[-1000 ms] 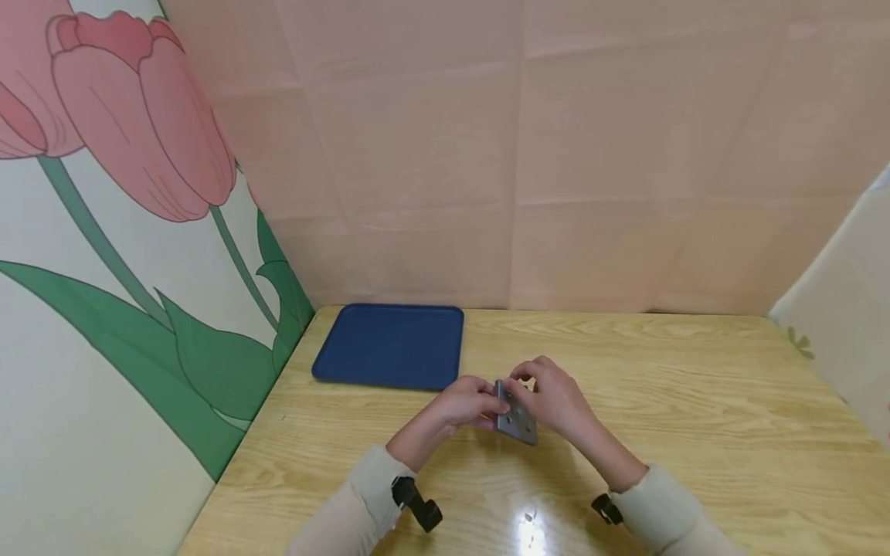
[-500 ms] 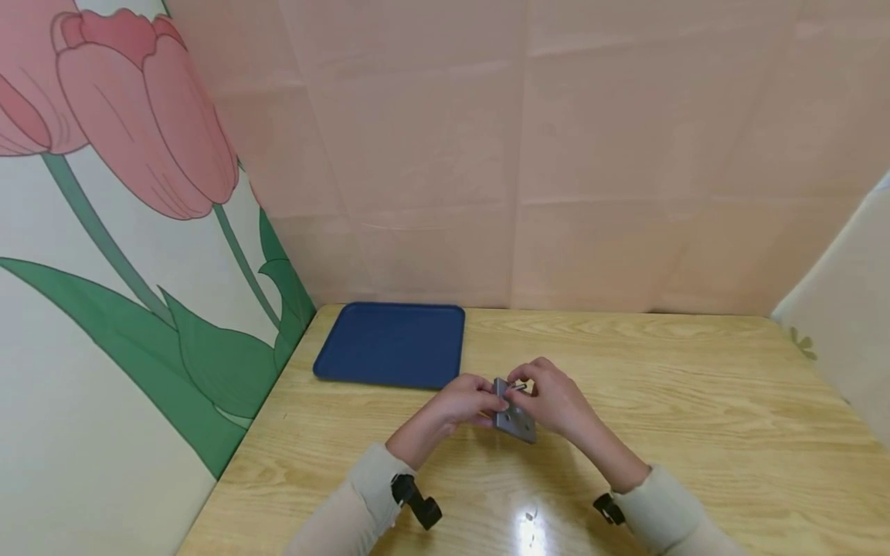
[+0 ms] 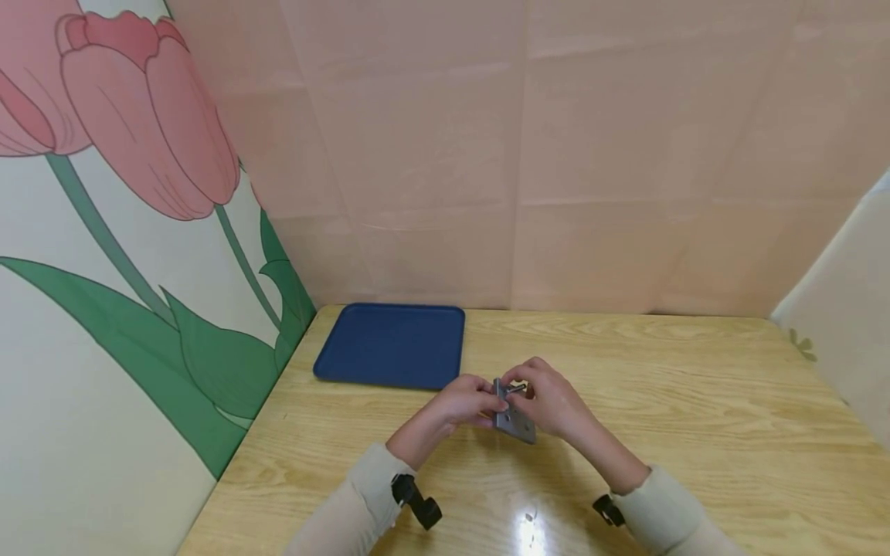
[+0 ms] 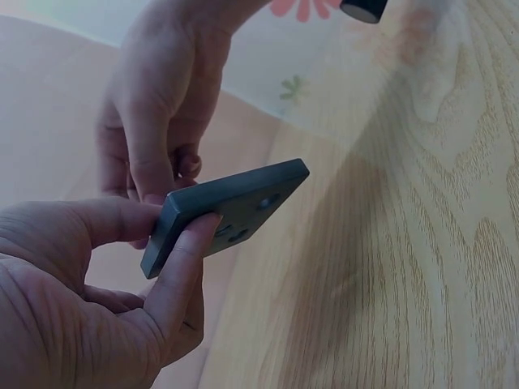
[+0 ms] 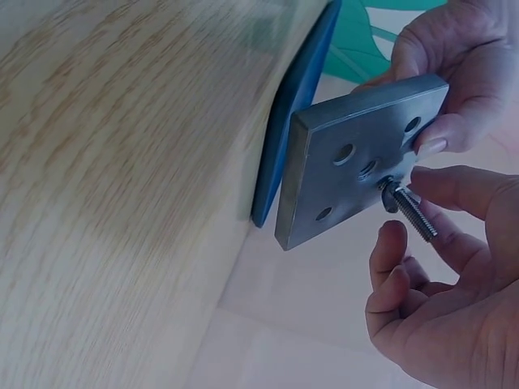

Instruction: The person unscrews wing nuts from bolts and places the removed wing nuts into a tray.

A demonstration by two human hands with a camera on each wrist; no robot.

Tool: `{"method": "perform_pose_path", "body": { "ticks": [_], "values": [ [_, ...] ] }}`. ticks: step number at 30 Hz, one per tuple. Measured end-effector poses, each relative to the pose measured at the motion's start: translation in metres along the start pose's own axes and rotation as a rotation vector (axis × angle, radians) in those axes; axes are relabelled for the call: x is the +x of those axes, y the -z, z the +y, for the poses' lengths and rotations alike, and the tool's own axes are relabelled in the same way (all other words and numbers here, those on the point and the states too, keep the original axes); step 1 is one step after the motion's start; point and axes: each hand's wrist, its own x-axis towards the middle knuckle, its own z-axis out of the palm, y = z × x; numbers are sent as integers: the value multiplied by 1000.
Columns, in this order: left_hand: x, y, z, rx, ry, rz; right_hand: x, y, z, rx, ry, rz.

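My left hand holds a grey metal plate by one edge, thumb on one face and fingers behind. Several round holes pierce the plate, which is tilted above the table. From one hole sticks out a threaded metal screw, slanting away from the face; a small dark part sits at its base. My right hand pinches at the screw near the plate, its thumb and a finger on either side of the shank. The other right fingers are curled below. In the left wrist view, the plate hides the screw.
A blue tray lies at the back left of the wooden table. A pink cloth wall stands behind, and a tulip-patterned wall on the left. Black camera mounts are strapped at both wrists.
The right fingertips have shifted slightly around the screw, and its shank, hidden a second ago, now shows between them. The left hand and plate have barely moved.
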Motion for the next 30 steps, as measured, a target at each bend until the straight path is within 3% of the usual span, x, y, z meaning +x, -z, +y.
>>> {"method": "perform_pose_path", "body": {
  "ticks": [7, 13, 30],
  "values": [
    [-1, 0, 0, 5, -5, -6, 1, -2, 0, 10, 15, 45],
    [-1, 0, 0, 12, -6, -12, 3, -3, 4, -53, -46, 110],
    [-3, 0, 2, 8, -7, -16, -1, 0, 4, -11, -41, 26]
  ]
}}
